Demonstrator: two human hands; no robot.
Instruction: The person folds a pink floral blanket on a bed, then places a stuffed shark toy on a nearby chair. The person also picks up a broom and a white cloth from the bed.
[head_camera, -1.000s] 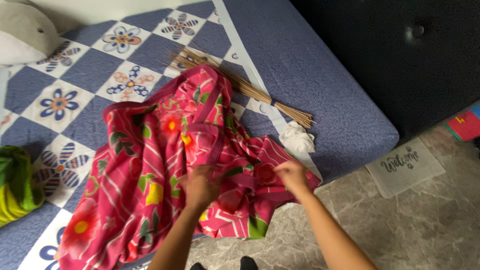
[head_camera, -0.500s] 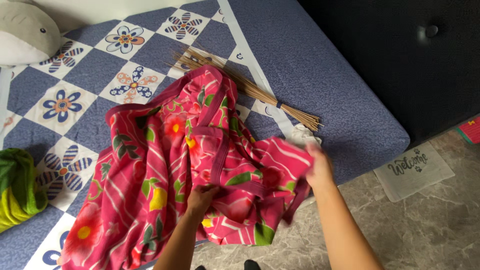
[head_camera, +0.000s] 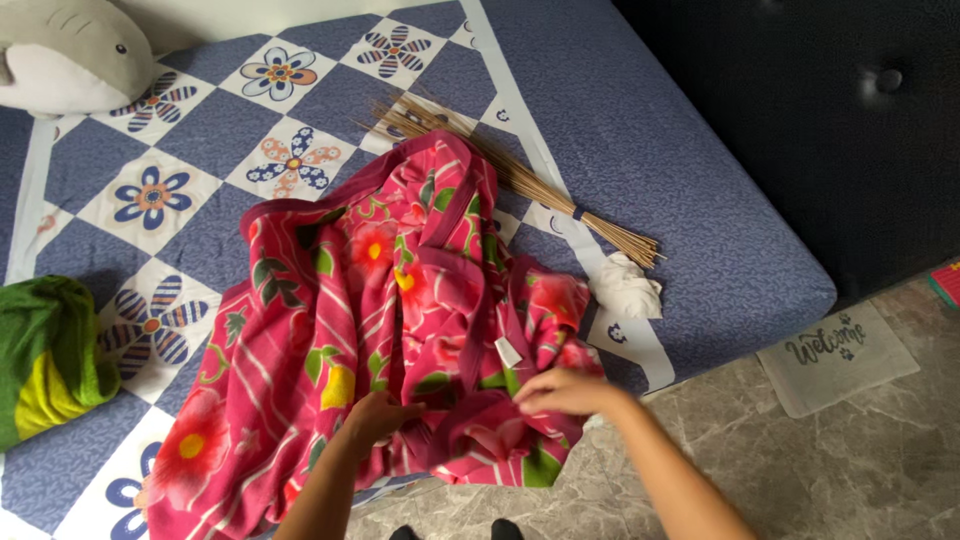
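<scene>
A pink floral garment (head_camera: 340, 320) with maroon trim lies crumpled on the blue patchwork bed cover (head_camera: 640, 150), its lower edge hanging over the bed's front. My left hand (head_camera: 375, 418) presses and pinches the fabric near the bottom middle. My right hand (head_camera: 560, 390) grips a fold of the same garment at its lower right, just below a small white tag (head_camera: 508, 351).
A bundle of thin broom sticks (head_camera: 520, 180) lies behind the garment. A crumpled white cloth (head_camera: 628, 287) sits by the bed's corner. A grey shark plush (head_camera: 70, 55) is top left, a green and yellow cloth (head_camera: 45, 355) at left. A grey doormat (head_camera: 838, 358) lies on the stone floor.
My right hand has swung back left from the garment's right edge, folding that side inward toward the middle. My left hand stays on the fabric. The white cloth is uncovered again.
</scene>
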